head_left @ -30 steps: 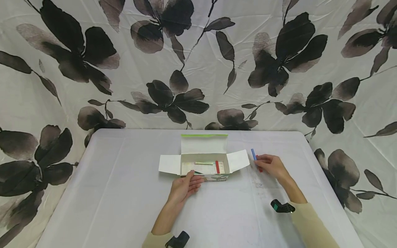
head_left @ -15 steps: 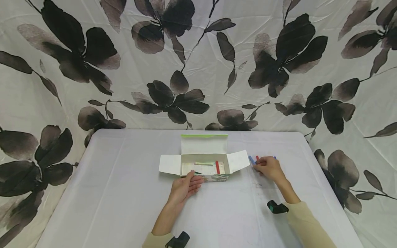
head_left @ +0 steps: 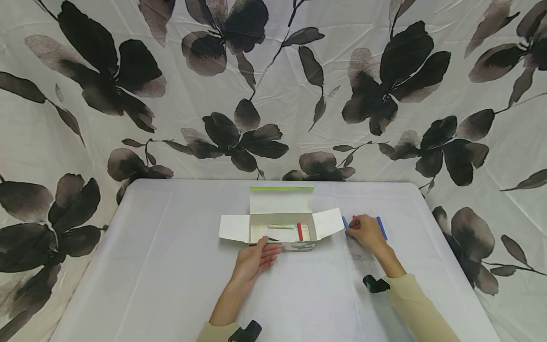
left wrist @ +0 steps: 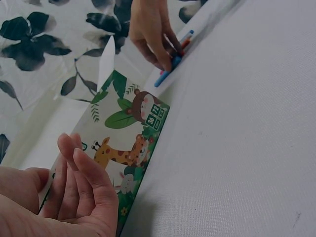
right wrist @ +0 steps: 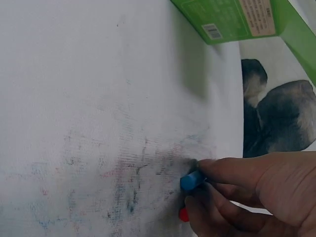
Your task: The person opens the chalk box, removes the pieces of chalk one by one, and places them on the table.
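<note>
Presently right hand (head_left: 366, 232), nearer, pinches a blue stick (right wrist: 191, 180) in its grip; long axis slants far-left to near-right. Box (head_left: 282, 218) lies just left, flap (head_left: 327, 222) beside the stick's tip; left hand (head_left: 255, 260) holds its near wall (head_left: 299, 246).

We've got a white tabletop (head_left: 171, 266), smudged at right. On it: open box (head_left: 299, 246) toward the back; right of that, a blue stick (head_left: 381, 228) and a partly hidden red stick (right wrist: 183, 214).
</note>
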`<action>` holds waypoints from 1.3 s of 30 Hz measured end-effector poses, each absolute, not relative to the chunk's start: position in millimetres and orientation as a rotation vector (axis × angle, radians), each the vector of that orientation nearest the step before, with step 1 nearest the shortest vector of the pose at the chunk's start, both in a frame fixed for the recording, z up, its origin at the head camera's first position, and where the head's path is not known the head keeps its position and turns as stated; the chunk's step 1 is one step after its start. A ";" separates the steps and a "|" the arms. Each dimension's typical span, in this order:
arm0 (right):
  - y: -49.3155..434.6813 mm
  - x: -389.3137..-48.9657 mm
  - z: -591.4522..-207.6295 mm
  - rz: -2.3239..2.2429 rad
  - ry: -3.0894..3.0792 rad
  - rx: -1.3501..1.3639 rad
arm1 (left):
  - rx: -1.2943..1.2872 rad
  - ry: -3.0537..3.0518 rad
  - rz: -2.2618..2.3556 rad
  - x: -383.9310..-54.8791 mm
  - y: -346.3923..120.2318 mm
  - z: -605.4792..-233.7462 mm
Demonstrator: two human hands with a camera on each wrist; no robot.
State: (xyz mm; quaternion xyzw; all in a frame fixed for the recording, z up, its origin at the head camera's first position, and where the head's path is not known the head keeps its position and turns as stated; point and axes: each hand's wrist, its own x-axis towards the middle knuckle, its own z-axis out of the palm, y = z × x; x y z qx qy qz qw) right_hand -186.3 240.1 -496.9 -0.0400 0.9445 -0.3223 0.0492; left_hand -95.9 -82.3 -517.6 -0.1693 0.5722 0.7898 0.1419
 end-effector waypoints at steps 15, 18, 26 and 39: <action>243.0 -193.4 -459.1 -0.994 2.920 -0.132 | -0.495 1.641 2.289 -95.4 -84.3 -518.4; 241.6 -194.8 -449.4 -1.023 2.925 -0.144 | -0.489 1.642 2.286 -95.6 -84.5 -518.8; 232.6 -196.6 -428.5 -1.153 2.936 -0.263 | -0.514 1.641 2.282 -96.0 -83.1 -518.8; 187.9 -195.9 -415.2 -1.252 2.874 -0.461 | -0.497 1.639 2.289 -95.1 -82.1 -518.4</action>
